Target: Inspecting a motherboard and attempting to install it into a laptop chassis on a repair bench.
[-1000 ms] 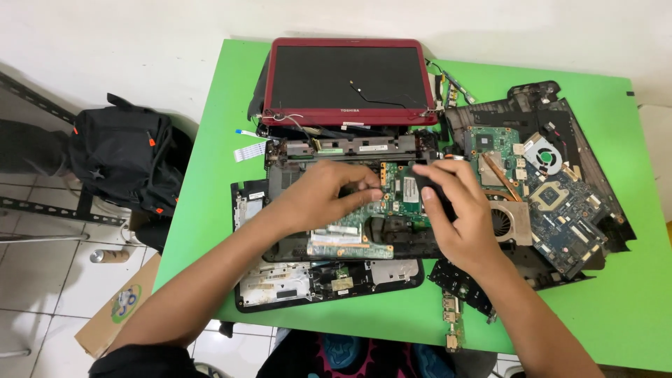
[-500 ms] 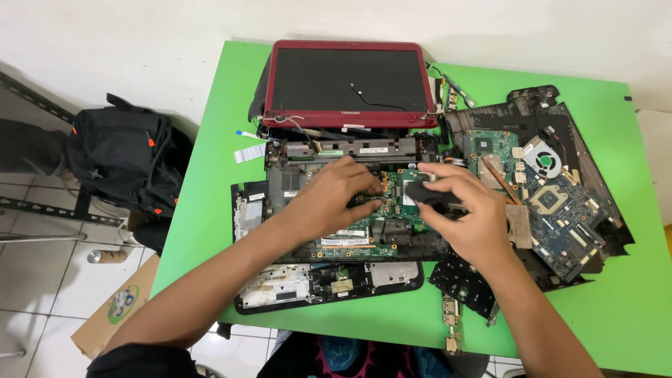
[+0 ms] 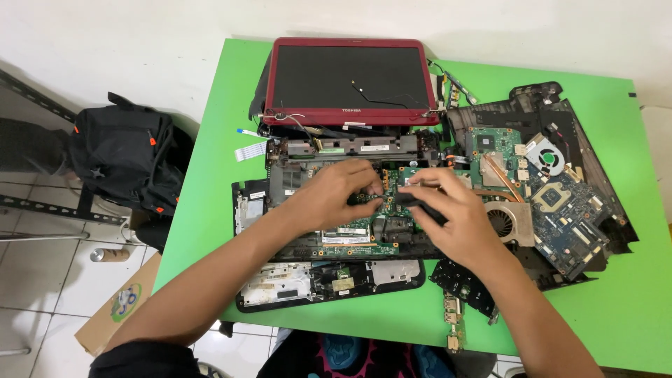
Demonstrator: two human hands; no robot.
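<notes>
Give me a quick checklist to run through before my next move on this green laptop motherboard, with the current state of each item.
1. Left hand steadying the green laptop motherboard: ok, its fingers rest on the board's upper part.
2. Right hand gripping the small black part: ok, fingers are wrapped around it above the board.
3. Black part free of the board: cannot tell, the fingers hide its underside.
4. Board seated in the black laptop base: ok, it lies flat inside.
5. Red-framed laptop screen out of the way: ok, it lies flat behind the base.
6. Spare blue circuit board apart from the hands: ok, it lies to the right.
</notes>
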